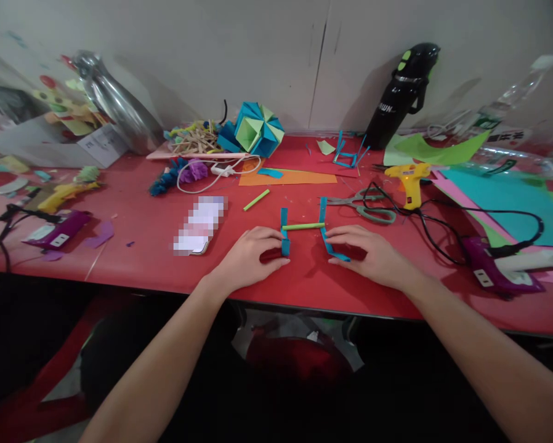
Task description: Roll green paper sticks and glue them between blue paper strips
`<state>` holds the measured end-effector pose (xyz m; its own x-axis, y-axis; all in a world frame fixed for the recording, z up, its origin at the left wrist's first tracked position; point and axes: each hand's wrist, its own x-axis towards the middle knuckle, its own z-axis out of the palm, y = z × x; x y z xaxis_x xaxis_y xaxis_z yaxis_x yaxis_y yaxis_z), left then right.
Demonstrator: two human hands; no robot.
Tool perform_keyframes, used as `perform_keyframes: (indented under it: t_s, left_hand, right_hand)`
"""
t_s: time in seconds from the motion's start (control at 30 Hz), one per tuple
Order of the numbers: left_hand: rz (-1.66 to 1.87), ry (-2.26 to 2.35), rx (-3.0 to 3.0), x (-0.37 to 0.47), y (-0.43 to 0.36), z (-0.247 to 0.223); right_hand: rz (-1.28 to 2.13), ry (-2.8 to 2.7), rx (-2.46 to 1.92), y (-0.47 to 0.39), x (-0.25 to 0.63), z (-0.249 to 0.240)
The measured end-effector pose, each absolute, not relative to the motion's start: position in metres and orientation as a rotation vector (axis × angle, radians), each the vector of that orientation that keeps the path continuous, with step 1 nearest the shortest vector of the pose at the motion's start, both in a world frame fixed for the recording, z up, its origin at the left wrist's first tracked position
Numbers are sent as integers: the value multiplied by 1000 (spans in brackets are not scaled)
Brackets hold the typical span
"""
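Observation:
Between my hands is a small paper frame: a green rod (304,226) joins a blue folded strip (284,216) on the left to another blue strip (322,210) on the right. My left hand (253,255) pinches the lower end of the left strip between thumb and fingers. On the other side, my right hand (371,253) has thumb and fingers around the bent lower part of the right strip. A loose green rod (257,200) lies beyond my left hand. Grey-green scissors (375,213) rest behind my right hand.
A phone (200,224) lies left of my left hand. A yellow glue gun (409,183), black cables and a purple power block (500,271) are on the right. Behind stand a paper ball (259,130), a thin blue frame (345,160) and a black bottle (396,101).

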<state>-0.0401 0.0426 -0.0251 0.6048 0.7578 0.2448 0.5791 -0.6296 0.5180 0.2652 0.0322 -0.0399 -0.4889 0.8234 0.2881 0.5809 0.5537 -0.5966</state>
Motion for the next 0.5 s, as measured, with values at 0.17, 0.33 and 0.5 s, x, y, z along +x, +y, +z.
perform_keyframes:
  t_s: [0.17, 0.33, 0.5]
  left_hand:
    - [529, 946, 2372, -61, 47, -2]
    - [908, 1200, 2286, -61, 59, 6]
    - [1010, 1259, 2235, -49, 78, -9]
  right_hand:
    - [589, -2289, -1171, 38, 285, -24]
    - [517, -2124, -1266, 53, 278, -33]
    - [515, -2086, -1209, 70, 252, -44]
